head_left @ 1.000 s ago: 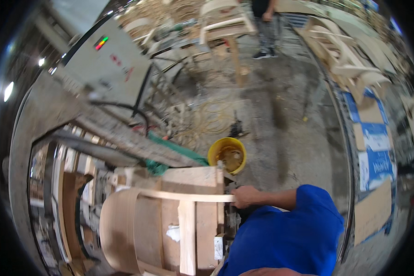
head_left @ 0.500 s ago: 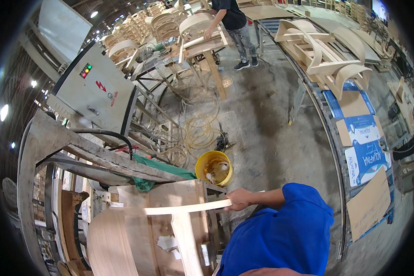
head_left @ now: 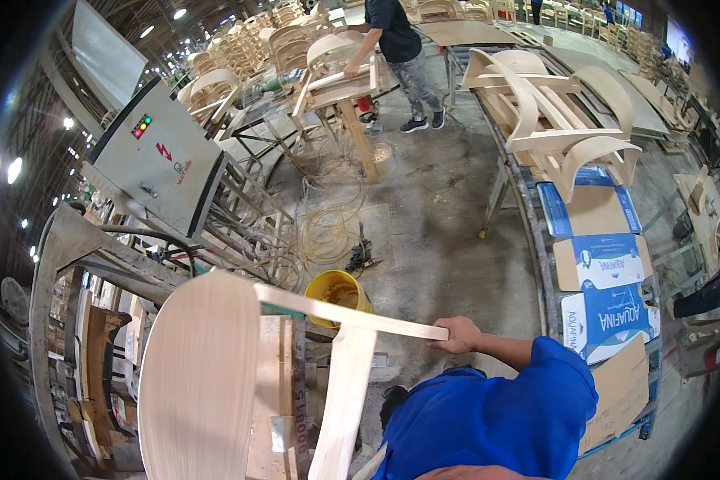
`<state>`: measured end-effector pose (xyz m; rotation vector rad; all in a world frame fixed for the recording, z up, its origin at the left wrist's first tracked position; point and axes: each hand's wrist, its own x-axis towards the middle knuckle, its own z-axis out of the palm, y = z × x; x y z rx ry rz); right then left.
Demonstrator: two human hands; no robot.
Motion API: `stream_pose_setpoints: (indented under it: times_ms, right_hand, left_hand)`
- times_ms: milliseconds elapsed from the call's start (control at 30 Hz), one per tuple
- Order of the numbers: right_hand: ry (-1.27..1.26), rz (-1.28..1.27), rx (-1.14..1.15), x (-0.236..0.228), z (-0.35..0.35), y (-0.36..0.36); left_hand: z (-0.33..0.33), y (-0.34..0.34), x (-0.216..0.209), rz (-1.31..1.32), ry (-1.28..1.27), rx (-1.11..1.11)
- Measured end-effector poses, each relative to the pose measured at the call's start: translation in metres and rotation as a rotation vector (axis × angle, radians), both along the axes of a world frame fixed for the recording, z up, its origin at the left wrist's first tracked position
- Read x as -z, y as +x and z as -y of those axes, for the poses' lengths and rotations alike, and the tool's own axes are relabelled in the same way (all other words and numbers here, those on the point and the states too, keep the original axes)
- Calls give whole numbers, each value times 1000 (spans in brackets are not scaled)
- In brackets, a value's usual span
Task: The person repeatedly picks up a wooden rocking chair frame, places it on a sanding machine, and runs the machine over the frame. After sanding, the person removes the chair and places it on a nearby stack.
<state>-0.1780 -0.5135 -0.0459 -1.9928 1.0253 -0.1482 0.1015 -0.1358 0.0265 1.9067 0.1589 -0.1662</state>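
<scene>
My right hand (head_left: 460, 334) is closed around the end of a pale wooden rail (head_left: 352, 314), which belongs to an unfinished chair frame. At the rail's other end stands a broad, rounded wooden panel (head_left: 200, 384) with straight grain. A wooden leg (head_left: 344, 408) runs down from the rail toward the lower edge. The frame is held over a wooden workbench top (head_left: 274, 400) and hides most of it. My left hand is out of sight.
A yellow bucket (head_left: 336, 294) stands on the floor beyond the rail, near coiled hoses (head_left: 328, 232). An electrical cabinet (head_left: 160, 156) is at left. On the right, a long table bears chair frames (head_left: 552, 112) and flattened cardboard (head_left: 616, 320). Another person (head_left: 396, 48) works farther off.
The chair frame has risen from the bench toward me, its panel now showing larger and more upright. My right hand has moved right with the rail. The view has shifted slightly.
</scene>
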Motion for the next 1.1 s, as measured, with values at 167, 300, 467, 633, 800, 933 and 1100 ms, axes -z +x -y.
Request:
stream_pose_setpoints:
  times_ms: [167,300,467,633,800,933,1100]
  right_hand:
    - [19,-21,280,10,5,-93]
    - [81,272,480,15,4,-129]
    - [181,487,717,8,32,-109]
    - [207,825,815,-27,103,-84]
    - [258,1135,918,-55,191,-43]
    - [236,1184,949,-69,262,5]
    - [218,1042,1030,-64,311,45]
  left_hand:
    - [20,-33,-9,41,28,35]
    - [71,-11,-39,201,-61,229]
    - [163,62,-95,309,-140,343]
    - [300,66,-160,604,-449,786]
    - [386,96,-116,444,-297,934]
    - [450,136,-64,468,-244,720]
    - [513,190,-37,365,-194,741]
